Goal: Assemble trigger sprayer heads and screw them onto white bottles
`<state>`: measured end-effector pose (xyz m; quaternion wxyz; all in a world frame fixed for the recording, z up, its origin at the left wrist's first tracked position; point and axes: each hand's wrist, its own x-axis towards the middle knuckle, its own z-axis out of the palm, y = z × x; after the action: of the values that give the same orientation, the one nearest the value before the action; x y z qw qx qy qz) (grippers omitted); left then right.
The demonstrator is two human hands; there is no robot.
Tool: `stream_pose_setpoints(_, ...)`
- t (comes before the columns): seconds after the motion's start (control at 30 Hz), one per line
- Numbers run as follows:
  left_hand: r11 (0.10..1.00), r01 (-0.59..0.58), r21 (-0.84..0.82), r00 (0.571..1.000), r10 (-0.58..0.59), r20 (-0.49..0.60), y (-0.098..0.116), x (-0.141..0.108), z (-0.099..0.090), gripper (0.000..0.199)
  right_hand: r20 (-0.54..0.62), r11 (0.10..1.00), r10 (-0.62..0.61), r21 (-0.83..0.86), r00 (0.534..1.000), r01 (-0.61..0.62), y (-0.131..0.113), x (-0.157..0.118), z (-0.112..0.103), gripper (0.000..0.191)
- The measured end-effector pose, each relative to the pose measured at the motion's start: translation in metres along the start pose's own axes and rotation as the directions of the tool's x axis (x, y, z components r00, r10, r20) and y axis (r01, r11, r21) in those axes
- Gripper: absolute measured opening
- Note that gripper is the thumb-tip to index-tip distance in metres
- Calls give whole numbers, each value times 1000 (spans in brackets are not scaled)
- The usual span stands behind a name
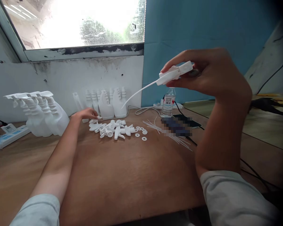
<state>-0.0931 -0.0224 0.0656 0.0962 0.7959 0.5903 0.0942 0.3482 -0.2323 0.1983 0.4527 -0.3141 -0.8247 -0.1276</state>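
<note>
High on the right, my right hand (214, 73) pinches a white trigger spray head (169, 76) between thumb and fingers. A thin curved dip tube (138, 92) sticks out of it, down to the left. My left hand (87, 113) reaches to the back of the table, fingers closed, at the left edge of a pile of white trigger sprayer parts (118, 128). A small white bit shows at its fingertips, too small to name. Just behind that hand stand white spray bottles (106, 106) without heads.
White bottles with spray heads (43, 114) stand at the left beside a power strip (9, 138). Flat white washers (144, 138) and loose dip tubes (179, 140) lie right of the pile. Behind them are a clear water bottle (168, 105), a phone (188, 121) and cables.
</note>
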Motion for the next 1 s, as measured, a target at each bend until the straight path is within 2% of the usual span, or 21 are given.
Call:
stream_pose_setpoints(0.07, 1000, 11, -27, 999, -10, 36, 11, -1, -2, 36, 14, 1000, 1, 14, 1000, -2, 0, 0, 0, 18)
stream_pose_setpoints(0.1, 999, 20, -39, 1000, -19, 20, 15, -2, -3, 35, 18, 1000, 3, 16, 1000, -3, 0, 0, 0, 18)
stream_pose_setpoints(0.17, 997, 53, -50, 994, -58, -96, 18, -5, -6, 34, 17, 1000, 1, 2, 1000, -1, -1, 0, 0, 17)
stream_pose_setpoints(0.23, 993, 106, -45, 950, -114, -290, 15, -7, -9, 35, 13, 1000, -10, -6, 1000, 10, 0, -1, 0, 18)
stream_pose_setpoints(0.27, 990, 134, -47, 898, -141, -416, 12, -7, -8, 38, 13, 1000, -10, -7, 1000, 10, 0, -1, 0, 19)
stream_pose_setpoints(0.3, 986, 155, -63, 812, -163, -561, 7, -7, -6, 41, 12, 1000, -6, -7, 1000, 6, 0, -1, 0, 20)
stream_pose_setpoints(0.37, 976, 166, -143, 558, -213, -802, -3, -5, 3, 53, 14, 1000, 9, -4, 1000, -9, 0, -1, 0, 22)
stream_pose_setpoints(0.4, 964, 161, -211, 436, -261, -861, -8, -3, 9, 62, 21, 1000, 17, -2, 1000, -17, 0, 0, 0, 21)
stream_pose_setpoints(0.43, 945, 155, -287, 353, -325, -878, -14, -1, 17, 72, 28, 1000, 20, 3, 999, -20, 0, 0, 0, 21)
stream_pose_setpoints(0.47, 919, 157, -361, 322, -394, -861, -20, 1, 25, 80, 39, 1000, 24, 9, 999, -25, 0, 1, 0, 20)
stream_pose_setpoints(0.5, 889, 175, -422, 341, -457, -821, -26, 2, 33, 86, 51, 999, 29, 14, 998, -30, 0, 1, 0, 19)
stream_pose_setpoints(0.57, 840, 218, -496, 407, -541, -737, -38, 1, 46, 86, 71, 999, 41, 22, 997, -42, 1, 2, 0, 19)
stream_pose_setpoints(0.67, 821, 258, -509, 480, -566, -670, -52, -9, 57, 60, 82, 998, 56, 28, 995, -58, 1, 2, 0, 20)
stream_pose_setpoints(0.7, 821, 272, -502, 486, -568, -665, -55, -13, 59, 50, 82, 998, 58, 30, 995, -60, 1, 2, 0, 20)
stream_pose_setpoints(0.77, 824, 297, -483, 461, -566, -683, -58, -22, 62, 38, 82, 998, 59, 34, 995, -62, 0, 1, 0, 21)
stream_pose_setpoints(0.87, 836, 313, -452, 418, -548, -724, -58, -29, 65, 36, 84, 998, 48, 40, 995, -52, 1, 1, 1, 21)
stream_pose_setpoints(0.93, 850, 306, -430, 432, -526, -732, -58, -27, 66, 38, 90, 998, 38, 41, 995, -42, 1, 1, 1, 22)
stream_pose_setpoints(1.0, 866, 288, -410, 478, -501, -722, -59, -22, 67, 39, 87, 999, 33, 38, 996, -37, 2, 1, 1, 24)
